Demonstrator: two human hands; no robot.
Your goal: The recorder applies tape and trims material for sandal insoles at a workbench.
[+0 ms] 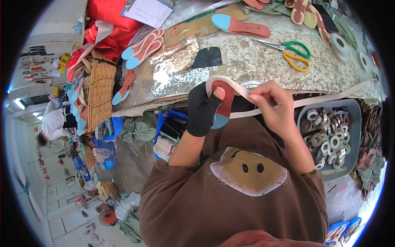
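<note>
- Nearest you: your brown top w/ a tan face patch (248,171), just below both hands.
- Your left hand (204,109), in a black glove, is closed round 1 insole (224,105) (red w/ a blue heel), thumb pressed on its top end. The insole sits upright at chest height, just this side of the foil-covered table (247,66).
- Your right hand (275,103), bare, pinches a white strip (230,84) between thumb and fingertips, just right of the insole. The strip loops over the insole's top and runs off right, across the grey bin.
- 1 grey bin (354,123) right of the insole, full of tape rolls, too many to count.
- On the table beyond the insole: 2 scissors, green-handled (294,48) and yellow-handled (297,61), crossing each other; 1 black cut piece (207,57); 1 red insole w/ blue heel (240,25); 2 more stacked up-left (143,48).
- White paper sheet (149,11), rectangular, far up-left of the insole, over red cloth.
- Woven tan mat (101,92) left of the insole, at the table's edge.
- Another person in white (53,123) far left, bent over.
</note>
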